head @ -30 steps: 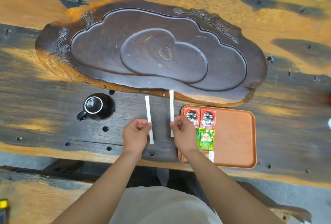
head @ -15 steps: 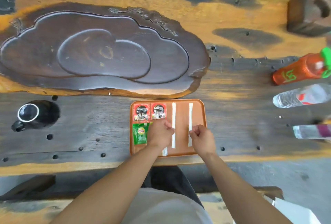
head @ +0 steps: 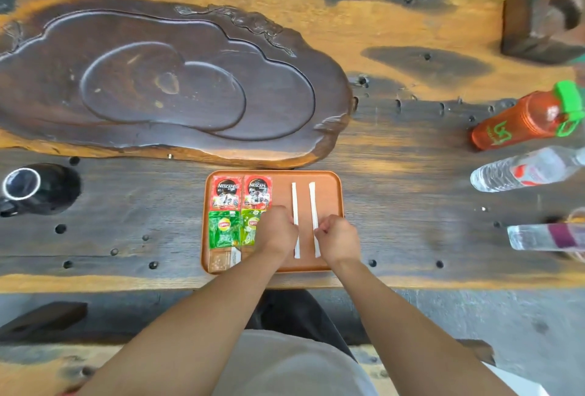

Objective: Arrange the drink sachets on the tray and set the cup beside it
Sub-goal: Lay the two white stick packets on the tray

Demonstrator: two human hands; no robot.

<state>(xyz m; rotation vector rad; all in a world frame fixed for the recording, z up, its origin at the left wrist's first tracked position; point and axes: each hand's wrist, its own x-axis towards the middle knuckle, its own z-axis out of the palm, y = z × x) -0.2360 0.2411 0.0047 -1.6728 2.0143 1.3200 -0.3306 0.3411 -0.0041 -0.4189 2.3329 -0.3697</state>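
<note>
Sachets in stick form sit under both hands: the left hand (head: 278, 231) is curled with its fingertips pinching the left white stick (head: 295, 218), and the right hand (head: 337, 237) pinches the right white stick (head: 313, 218) the same way, apparently to lay the pair parallel on the bare half of the tray (head: 335, 180). Beside them lie two red coffee sachets (head: 242, 193) above two green tea sachets (head: 224, 229), in neat rows. Well apart, at the worktop's left edge, stands the black cup (head: 34, 188), not yet beside the tray.
</note>
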